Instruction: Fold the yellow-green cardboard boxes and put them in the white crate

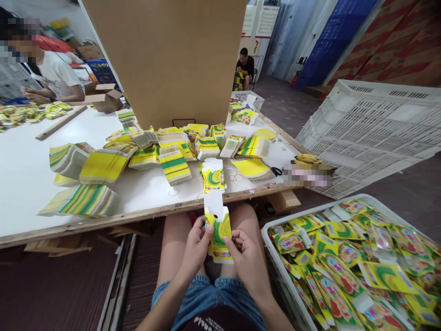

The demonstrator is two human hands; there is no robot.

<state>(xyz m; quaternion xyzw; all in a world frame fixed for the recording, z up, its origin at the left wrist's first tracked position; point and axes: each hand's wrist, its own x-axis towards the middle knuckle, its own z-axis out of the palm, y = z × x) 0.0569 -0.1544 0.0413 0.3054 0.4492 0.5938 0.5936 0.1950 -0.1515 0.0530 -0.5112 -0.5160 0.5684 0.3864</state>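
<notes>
Over my lap, a small yellow-and-green carton is held between both hands, its printed face up and a white flap pointing toward the table. My left hand pinches its left edge between thumb and fingers. On the opposite edge, my right hand grips it, with the thumb lying on the printed face. Just beyond, another yellow-and-green carton with white flaps lies at the table's near edge. Stacks of flat cartons spread across the white tabletop in front of me.
To my right, a white basket is heaped with yellow cartons. Beyond it stand stacked white crates. Black-handled scissors and bananas are near the table's right corner. A tall brown board rises behind the stacks. Two other people sit farther off.
</notes>
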